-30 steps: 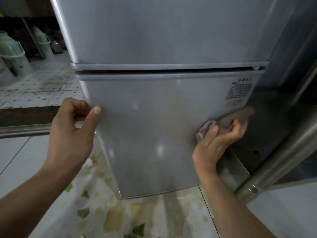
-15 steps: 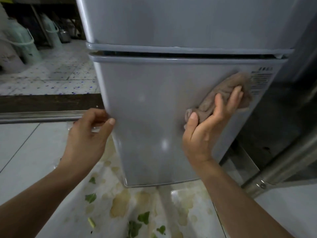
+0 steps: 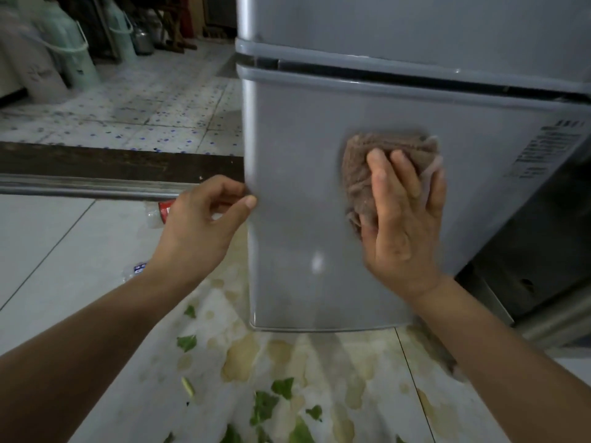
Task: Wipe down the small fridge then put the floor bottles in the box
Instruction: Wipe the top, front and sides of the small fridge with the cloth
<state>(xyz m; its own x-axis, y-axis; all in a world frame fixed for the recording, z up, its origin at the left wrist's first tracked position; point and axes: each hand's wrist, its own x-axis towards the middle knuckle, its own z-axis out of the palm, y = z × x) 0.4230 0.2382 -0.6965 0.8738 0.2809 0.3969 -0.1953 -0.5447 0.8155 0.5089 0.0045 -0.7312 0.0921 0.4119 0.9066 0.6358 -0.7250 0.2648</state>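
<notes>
The small grey fridge [image 3: 303, 238] fills the upper right of the head view, both doors closed. My right hand [image 3: 403, 219] presses a crumpled brown cloth [image 3: 358, 167] flat against the middle of the lower door. My left hand [image 3: 201, 225] grips the left edge of that lower door, thumb on the front face. On the floor behind my left hand lies a clear plastic bottle with a red label [image 3: 161, 212], partly hidden. A second bottle with a blue label [image 3: 136, 270] peeks out beside my left wrist.
A floral plastic mat [image 3: 287, 378] covers the tiled floor under the fridge. A metal door track [image 3: 80, 187] and dark threshold cross the floor at left. Pale green jugs [image 3: 73, 49] stand at the back left. A steel cabinet [image 3: 543, 251] adjoins the fridge's right side.
My right hand has slid the cloth leftward from near the sticker at the door's right edge to its middle. My left hand keeps its hold on the door's left edge.
</notes>
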